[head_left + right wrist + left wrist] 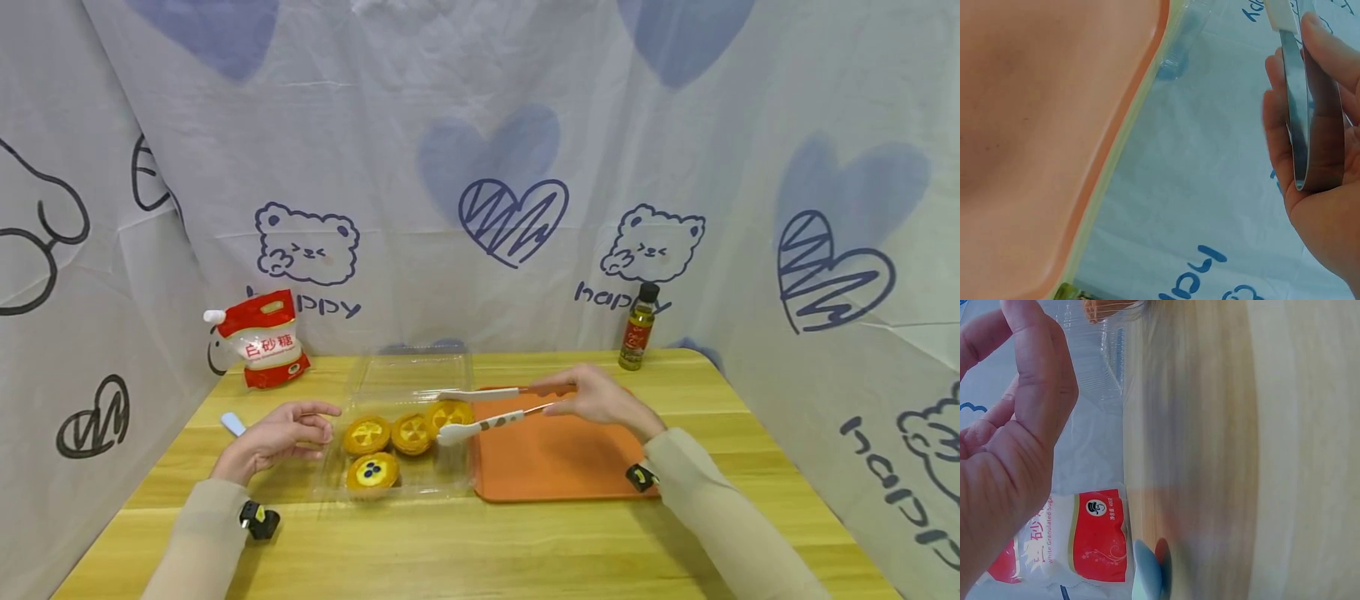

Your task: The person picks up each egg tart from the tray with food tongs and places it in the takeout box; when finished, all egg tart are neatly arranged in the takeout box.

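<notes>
A right hand [596, 396] grips white-tipped metal tongs [483, 394] in its fingers, the tongs' arms spread on either side of the rightmost tart [450, 413]. That tart sits with three other tarts [412, 434] in a clear plastic container [442, 477] on a wooden counter [412, 550], beside an orange tray [555, 458]. The left hand [285, 435], fingers loosely bent and empty, hovers near the container.

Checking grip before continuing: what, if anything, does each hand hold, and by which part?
The right hand grips white-tipped metal tongs by the bare metal at their bent end; the left hand holds nothing.
</notes>
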A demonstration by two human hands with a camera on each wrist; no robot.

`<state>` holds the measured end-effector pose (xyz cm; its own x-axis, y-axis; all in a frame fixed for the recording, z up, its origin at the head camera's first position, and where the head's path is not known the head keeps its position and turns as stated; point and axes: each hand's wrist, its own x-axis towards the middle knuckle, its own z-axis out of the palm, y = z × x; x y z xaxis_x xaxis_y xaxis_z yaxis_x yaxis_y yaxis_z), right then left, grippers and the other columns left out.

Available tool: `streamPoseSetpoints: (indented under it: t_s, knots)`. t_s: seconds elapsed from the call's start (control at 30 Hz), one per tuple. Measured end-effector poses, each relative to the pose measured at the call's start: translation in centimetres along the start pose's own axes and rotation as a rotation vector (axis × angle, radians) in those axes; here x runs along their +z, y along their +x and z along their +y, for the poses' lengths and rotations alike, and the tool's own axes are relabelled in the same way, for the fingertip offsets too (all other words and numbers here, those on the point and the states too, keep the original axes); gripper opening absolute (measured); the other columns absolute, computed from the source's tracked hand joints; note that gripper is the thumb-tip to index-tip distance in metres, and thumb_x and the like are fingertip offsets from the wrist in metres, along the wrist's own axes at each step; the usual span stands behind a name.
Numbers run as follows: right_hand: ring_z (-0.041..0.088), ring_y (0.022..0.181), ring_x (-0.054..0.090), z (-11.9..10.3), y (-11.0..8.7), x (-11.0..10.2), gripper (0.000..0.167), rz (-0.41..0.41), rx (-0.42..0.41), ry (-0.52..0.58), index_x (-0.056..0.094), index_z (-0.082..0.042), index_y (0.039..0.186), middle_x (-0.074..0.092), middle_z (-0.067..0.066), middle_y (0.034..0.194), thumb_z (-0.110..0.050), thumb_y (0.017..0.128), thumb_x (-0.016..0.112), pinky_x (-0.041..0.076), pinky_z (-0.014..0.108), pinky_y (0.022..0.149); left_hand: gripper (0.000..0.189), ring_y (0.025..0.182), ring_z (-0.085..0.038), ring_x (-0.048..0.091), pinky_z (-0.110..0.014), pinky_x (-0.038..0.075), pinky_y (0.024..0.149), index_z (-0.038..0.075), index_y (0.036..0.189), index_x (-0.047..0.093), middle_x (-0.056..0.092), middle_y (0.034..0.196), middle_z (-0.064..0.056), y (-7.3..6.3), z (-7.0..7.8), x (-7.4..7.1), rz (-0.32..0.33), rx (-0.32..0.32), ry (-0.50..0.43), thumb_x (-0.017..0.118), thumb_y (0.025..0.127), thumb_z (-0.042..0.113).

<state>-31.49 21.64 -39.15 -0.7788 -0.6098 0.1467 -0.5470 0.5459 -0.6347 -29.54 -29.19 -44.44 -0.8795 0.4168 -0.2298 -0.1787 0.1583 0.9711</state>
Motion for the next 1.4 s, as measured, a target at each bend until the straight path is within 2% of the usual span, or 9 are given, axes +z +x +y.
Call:
streamPoseSetpoints:
  t_s: [0.1,0.2,0.33,0.43,0.57,0.8,1.13,1.33,1.4]
  knots:
    - [0.021,0.107,0.067,-0.5,0.5,0.0,0.036,-0.039,-0.004,-0.023,0.070,-0.028,0.122,0.071,-0.003,0.117,-0.022,0.087,0.075,0.057,0.036,0.086,0.061,0.083,-0.014,0.064,-0.031,0.061,0.075,-0.011,0.142,0.033,0.065,0.097,-0.005,0.0,0.0,0.0,0.000,-0.002,-0.004,0.063,0.091,0.002]
    - [0.015,0.105,0.066,-0.9,1.1,0.1,0.035,-0.088,-0.007,-0.053,0.070,-0.030,0.121,0.071,-0.002,0.119,-0.025,0.087,0.075,0.056,0.031,0.084,0.060,0.083,-0.014,0.064,-0.031,0.061,0.075,-0.010,0.142,0.033,0.066,0.097,-0.005,-0.1,-0.1,-0.1,0.002,-0.005,-0.009,0.063,0.091,0.002]
    - [0.009,0.082,0.061,-1.3,2.0,0.2,0.035,-0.145,-0.042,-0.089,0.071,-0.029,0.120,0.071,-0.004,0.118,-0.024,0.086,0.075,0.051,0.024,0.069,0.060,0.083,-0.014,0.064,-0.031,0.061,0.075,-0.010,0.142,0.033,0.065,0.098,-0.005,-0.1,-0.1,-0.1,0.004,-0.007,-0.006,0.063,0.091,0.001]
    - [0.010,0.074,0.053,-1.6,2.5,0.0,0.034,-0.188,-0.056,-0.101,0.071,-0.026,0.120,0.071,-0.005,0.119,-0.022,0.086,0.075,0.045,0.022,0.062,0.060,0.084,-0.015,0.064,-0.031,0.061,0.076,-0.010,0.142,0.033,0.064,0.098,-0.005,-0.1,-0.2,0.0,0.005,-0.009,-0.002,0.063,0.092,0.002]
    - [0.011,0.086,0.059,-2.3,3.0,-0.4,0.034,-0.246,-0.056,-0.100,0.071,-0.021,0.121,0.070,-0.003,0.121,-0.019,0.087,0.075,0.050,0.024,0.069,0.058,0.084,-0.015,0.064,-0.031,0.061,0.076,-0.010,0.141,0.034,0.064,0.098,-0.005,0.0,-0.2,-0.1,0.003,-0.010,-0.005,0.062,0.092,0.002]
    - [0.016,0.102,0.063,-2.8,4.0,-0.6,0.034,-0.314,-0.056,-0.096,0.072,-0.020,0.120,0.071,-0.006,0.117,-0.018,0.086,0.076,0.055,0.028,0.084,0.058,0.084,-0.015,0.064,-0.031,0.061,0.076,-0.010,0.142,0.033,0.064,0.098,-0.005,-0.1,-0.2,0.0,0.002,-0.008,-0.005,0.062,0.092,0.003]
    - [0.013,0.104,0.068,-3.1,4.8,-1.0,0.040,-0.347,-0.050,-0.155,0.070,-0.016,0.123,0.071,-0.002,0.116,-0.016,0.083,0.078,0.056,0.028,0.090,0.057,0.084,-0.015,0.065,-0.031,0.061,0.076,-0.008,0.141,0.036,0.064,0.099,-0.005,0.0,-0.1,-0.1,0.006,-0.015,-0.011,0.062,0.092,0.002]
    - [0.022,0.110,0.067,-3.0,4.8,-1.2,0.042,-0.368,-0.034,-0.135,0.069,-0.014,0.125,0.071,-0.003,0.118,-0.016,0.084,0.078,0.055,0.029,0.093,0.057,0.083,-0.014,0.064,-0.031,0.061,0.076,-0.008,0.142,0.035,0.064,0.098,-0.005,0.0,0.0,0.0,0.010,-0.019,-0.011,0.062,0.092,0.002]
    - [0.020,0.110,0.067,-2.9,4.8,-1.2,0.042,-0.369,-0.030,-0.132,0.069,-0.014,0.125,0.071,-0.002,0.118,-0.016,0.084,0.078,0.055,0.029,0.092,0.057,0.083,-0.014,0.064,-0.031,0.061,0.075,-0.008,0.142,0.035,0.064,0.098,-0.005,0.1,0.0,0.0,0.011,-0.019,-0.010,0.062,0.092,0.002]
